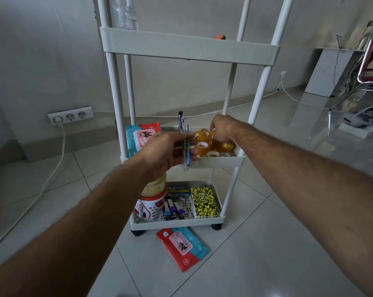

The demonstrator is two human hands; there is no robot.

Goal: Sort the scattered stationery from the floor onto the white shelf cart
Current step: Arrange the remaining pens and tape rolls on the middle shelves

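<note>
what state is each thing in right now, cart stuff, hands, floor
left hand: grips a black pen and blue patterned pencil, upright
right hand: reaching among the amber tape rolls, grip unclear
amber tape rolls: piled in the white cart's middle tray
yellow-black speckled notebook: flat in the bottom tray
red and blue wipes pack: on the floor
</note>
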